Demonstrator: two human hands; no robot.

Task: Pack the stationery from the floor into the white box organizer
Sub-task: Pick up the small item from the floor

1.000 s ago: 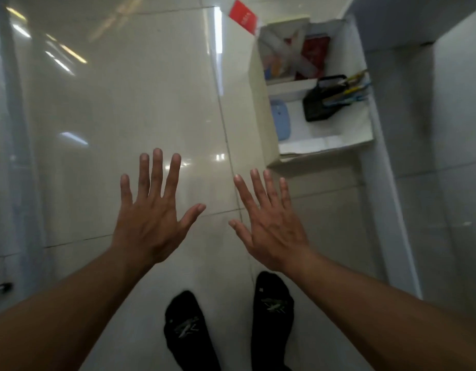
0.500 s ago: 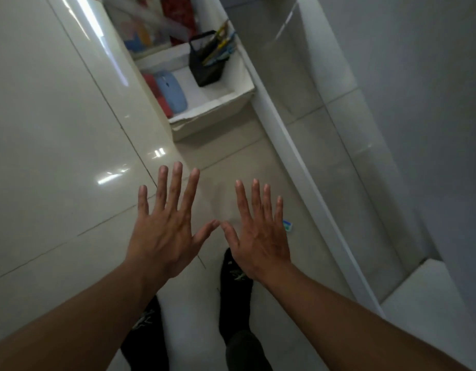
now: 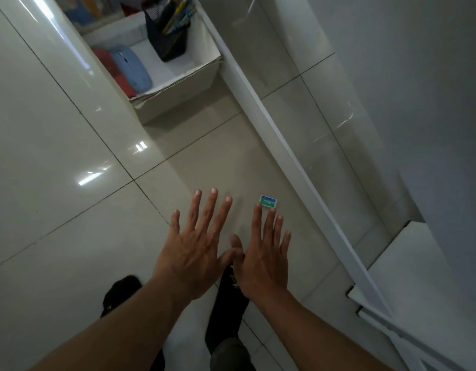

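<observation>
**A:** From the head view, where is the white box organizer (image 3: 178, 100)?

**B:** It stands on the glossy tiled floor (image 3: 57, 183) with its right side against a white baseboard (image 3: 285, 148). Only its near part is in frame.

**A:** What's in it?

**B:** In the organizer's nearest compartment a black mesh pen holder (image 3: 168, 44) stands upright by the right wall, with yellow and blue pens (image 3: 174, 16) sticking out. By the left wall of that compartment a pale blue rounded thing (image 3: 132, 70) and a red thing (image 3: 107, 61) lie side by side, touching. The compartment behind holds coloured things too blurred to name.

**A:** And outside the organizer?

**B:** One small green-and-blue block (image 3: 268, 201) lies flat on the floor, well apart from the organizer's front wall and near the same baseboard.

**A:** The hands?

**B:** Both hang palm down, well clear of the organizer on its near side, and neither grips anything. The left hand (image 3: 194, 253) has straight, spread fingers. The right hand (image 3: 266, 258) has straight fingers held close together, and their tips reach just beside the block. Whether they touch it, I cannot tell. The two thumbs overlap between the hands.

**A:** Below them?

**B:** Two feet in black socks (image 3: 226, 301), farther from the organizer than the hands.
</observation>
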